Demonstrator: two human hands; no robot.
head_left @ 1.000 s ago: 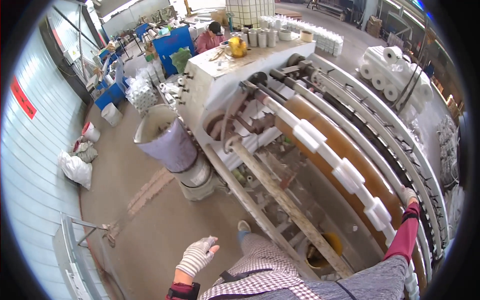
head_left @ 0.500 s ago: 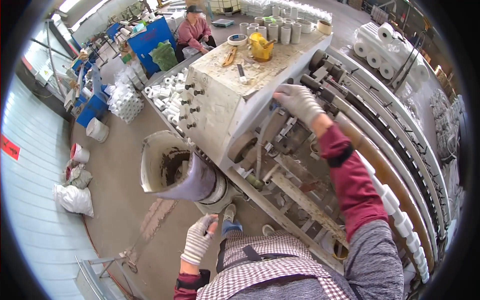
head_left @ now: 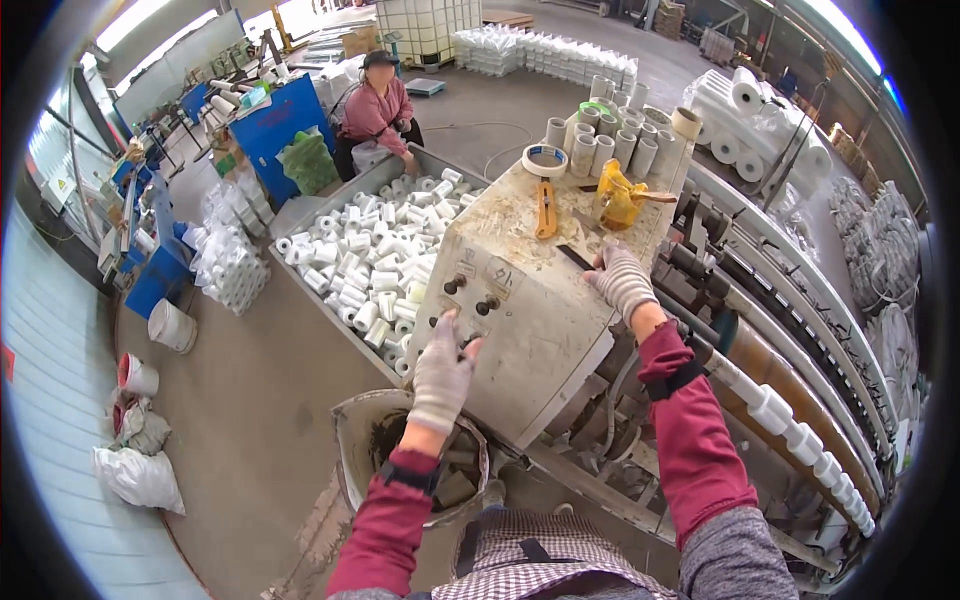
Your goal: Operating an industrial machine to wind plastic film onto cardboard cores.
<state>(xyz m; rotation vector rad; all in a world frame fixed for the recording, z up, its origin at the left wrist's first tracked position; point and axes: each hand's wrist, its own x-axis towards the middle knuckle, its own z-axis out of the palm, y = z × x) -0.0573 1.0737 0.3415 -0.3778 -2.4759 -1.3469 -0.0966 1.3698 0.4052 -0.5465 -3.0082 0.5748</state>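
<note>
My left hand (head_left: 441, 378), in a pale knit glove with bare fingertips, reaches up to the front panel of the beige machine housing (head_left: 525, 355). Its fingers are spread by the black knobs (head_left: 487, 306); whether a fingertip presses one is hidden. On the housing top, my gloved right hand (head_left: 624, 285) has its fingers closed at the near end of a dark flat tool (head_left: 573, 256). That end is covered by the fingers. Beyond it lie an orange utility knife (head_left: 546, 208), a tape roll (head_left: 545, 161) and a yellow pouch-like container (head_left: 620, 198).
A grey bin (head_left: 300, 280) full of small white rolls stands left of the housing, with a seated person (head_left: 378, 112) behind it. A waste barrel (head_left: 345, 440) sits below my left arm. Rollers (head_left: 735, 385) run along my right; cardboard-like tubes (head_left: 603, 152) stand on the housing.
My left hand has risen from beside my apron to the knob panel. My right hand has left the roller side for the dark tool on the housing top. The view has shifted.
</note>
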